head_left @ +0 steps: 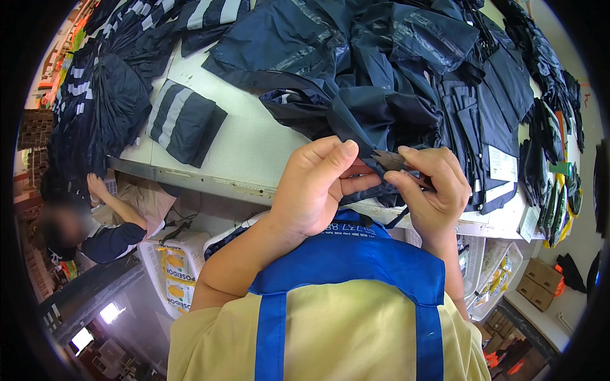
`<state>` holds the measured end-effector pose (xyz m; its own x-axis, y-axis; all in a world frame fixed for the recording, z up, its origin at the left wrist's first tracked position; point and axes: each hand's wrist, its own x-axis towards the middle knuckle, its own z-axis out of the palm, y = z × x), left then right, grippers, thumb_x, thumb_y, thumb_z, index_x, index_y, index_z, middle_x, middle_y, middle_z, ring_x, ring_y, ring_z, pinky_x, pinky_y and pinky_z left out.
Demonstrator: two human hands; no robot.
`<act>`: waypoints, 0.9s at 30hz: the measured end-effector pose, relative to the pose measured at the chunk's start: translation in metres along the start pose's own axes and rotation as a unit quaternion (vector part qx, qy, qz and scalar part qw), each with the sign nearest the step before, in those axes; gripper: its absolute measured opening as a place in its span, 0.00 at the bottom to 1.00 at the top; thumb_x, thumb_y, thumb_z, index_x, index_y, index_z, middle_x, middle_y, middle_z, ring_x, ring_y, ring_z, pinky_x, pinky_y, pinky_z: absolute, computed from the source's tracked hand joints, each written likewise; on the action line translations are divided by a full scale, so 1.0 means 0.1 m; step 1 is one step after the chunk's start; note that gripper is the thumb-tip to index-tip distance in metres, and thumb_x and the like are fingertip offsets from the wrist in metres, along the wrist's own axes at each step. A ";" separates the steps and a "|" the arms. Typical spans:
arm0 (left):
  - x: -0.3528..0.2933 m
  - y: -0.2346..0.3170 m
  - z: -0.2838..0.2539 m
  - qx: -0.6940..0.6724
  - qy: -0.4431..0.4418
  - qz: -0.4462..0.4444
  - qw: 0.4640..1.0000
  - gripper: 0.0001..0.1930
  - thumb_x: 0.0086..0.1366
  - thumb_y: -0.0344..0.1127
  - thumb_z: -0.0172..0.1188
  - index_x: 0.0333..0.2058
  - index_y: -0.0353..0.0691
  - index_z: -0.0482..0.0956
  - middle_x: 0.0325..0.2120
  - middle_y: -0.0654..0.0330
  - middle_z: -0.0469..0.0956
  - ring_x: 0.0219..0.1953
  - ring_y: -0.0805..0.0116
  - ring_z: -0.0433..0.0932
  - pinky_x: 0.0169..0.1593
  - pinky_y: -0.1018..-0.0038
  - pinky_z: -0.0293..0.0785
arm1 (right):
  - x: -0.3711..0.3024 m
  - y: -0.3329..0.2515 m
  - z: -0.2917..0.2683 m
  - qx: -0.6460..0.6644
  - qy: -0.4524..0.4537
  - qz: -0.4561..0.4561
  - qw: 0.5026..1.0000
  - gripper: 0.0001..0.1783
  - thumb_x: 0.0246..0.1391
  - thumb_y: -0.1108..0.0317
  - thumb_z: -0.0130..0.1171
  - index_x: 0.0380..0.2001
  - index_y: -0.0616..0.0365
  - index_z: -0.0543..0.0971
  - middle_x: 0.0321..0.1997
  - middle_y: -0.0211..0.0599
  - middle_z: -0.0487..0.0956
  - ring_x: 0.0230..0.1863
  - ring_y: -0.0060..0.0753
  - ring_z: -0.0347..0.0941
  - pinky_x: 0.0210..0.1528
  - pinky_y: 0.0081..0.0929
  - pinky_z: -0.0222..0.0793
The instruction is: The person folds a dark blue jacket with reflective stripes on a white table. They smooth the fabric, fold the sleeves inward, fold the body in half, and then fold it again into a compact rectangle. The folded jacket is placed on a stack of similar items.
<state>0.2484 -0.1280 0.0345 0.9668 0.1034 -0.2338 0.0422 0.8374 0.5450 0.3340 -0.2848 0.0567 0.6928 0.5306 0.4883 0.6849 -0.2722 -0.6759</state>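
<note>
Dark garment is pinched at its edge by the left hand; the right hand is closed around small snips, blades near this edge.

Left grip, frame center: thumb and fingers pinch an edge of dark cloth. Right grip, right of center: holding snips, blades pointing left, tips right at that edge; can't tell if they touch. Tabletop spans the upper frame, loaded with dark garments. Striped folded garment lies flat, upper left. Blue apron at lower center. White baskets below tabletop, lower left and lower right. Co-worker at left, one hand on dark fabric.
</note>
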 end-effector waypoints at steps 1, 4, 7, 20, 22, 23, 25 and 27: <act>0.00 -0.01 0.00 0.006 0.000 0.002 1.000 0.11 0.69 0.37 0.51 0.38 0.35 0.76 0.38 0.54 0.79 0.43 0.65 0.79 0.51 0.64 0.76 | 0.01 0.01 0.00 -0.005 -0.001 -0.014 1.000 0.18 0.31 0.73 0.74 0.32 0.62 0.81 0.25 0.36 0.78 0.24 0.29 0.72 0.24 0.21 0.67; 0.00 0.00 0.00 0.014 0.001 0.000 1.000 0.11 0.70 0.37 0.50 0.38 0.35 0.76 0.38 0.54 0.79 0.43 0.64 0.79 0.51 0.63 0.76 | 0.03 0.02 0.01 -0.016 -0.008 -0.039 0.999 0.17 0.33 0.73 0.74 0.31 0.62 0.81 0.25 0.35 0.78 0.24 0.27 0.71 0.25 0.20 0.66; 0.00 0.00 0.03 0.007 0.005 0.003 1.000 0.12 0.70 0.38 0.49 0.42 0.35 0.74 0.40 0.54 0.78 0.44 0.63 0.78 0.52 0.62 0.75 | -0.03 0.03 -0.01 0.107 0.013 0.062 0.992 0.17 0.36 0.70 0.73 0.32 0.63 0.80 0.28 0.34 0.78 0.26 0.23 0.71 0.28 0.18 0.65; 0.00 0.02 0.02 0.018 -0.013 0.026 0.999 0.16 0.72 0.40 0.43 0.52 0.36 0.66 0.44 0.51 0.76 0.46 0.58 0.78 0.52 0.60 0.75 | -0.05 0.01 -0.12 0.072 -0.046 0.128 0.988 0.21 0.34 0.70 0.75 0.35 0.64 0.81 0.27 0.34 0.77 0.27 0.21 0.70 0.28 0.17 0.65; 0.00 0.02 0.02 0.027 -0.013 0.028 0.999 0.17 0.72 0.40 0.43 0.52 0.36 0.66 0.44 0.50 0.76 0.46 0.58 0.78 0.52 0.61 0.75 | -0.03 0.01 -0.11 0.068 -0.052 0.120 0.989 0.20 0.34 0.70 0.75 0.35 0.63 0.81 0.27 0.34 0.77 0.26 0.21 0.70 0.27 0.16 0.65; 0.00 0.02 0.02 0.027 -0.013 0.027 0.999 0.16 0.72 0.40 0.43 0.52 0.36 0.66 0.43 0.50 0.77 0.46 0.58 0.78 0.52 0.61 0.75 | -0.03 0.01 -0.10 0.071 -0.049 0.113 0.990 0.20 0.34 0.70 0.75 0.35 0.63 0.81 0.27 0.34 0.77 0.26 0.21 0.70 0.27 0.16 0.64; 0.00 0.02 0.01 0.029 -0.013 0.025 0.999 0.16 0.72 0.40 0.44 0.51 0.35 0.67 0.43 0.50 0.77 0.46 0.58 0.78 0.51 0.61 0.75 | -0.03 0.01 -0.08 0.069 -0.044 0.093 0.992 0.20 0.34 0.70 0.75 0.34 0.63 0.81 0.27 0.34 0.77 0.26 0.20 0.70 0.26 0.15 0.64; 0.01 0.04 0.01 0.020 -0.014 0.017 1.000 0.15 0.72 0.40 0.44 0.49 0.35 0.68 0.42 0.49 0.77 0.46 0.57 0.78 0.52 0.60 0.75 | -0.02 0.01 -0.06 0.059 -0.040 0.068 0.995 0.19 0.34 0.70 0.75 0.34 0.63 0.81 0.27 0.34 0.77 0.25 0.20 0.70 0.25 0.15 0.63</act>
<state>0.2496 -0.1256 0.0374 0.9744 0.1165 -0.1923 0.0181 0.8119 0.5835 0.3347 -0.2908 0.0590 0.7531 0.5596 0.3460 0.5520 -0.2513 -0.7950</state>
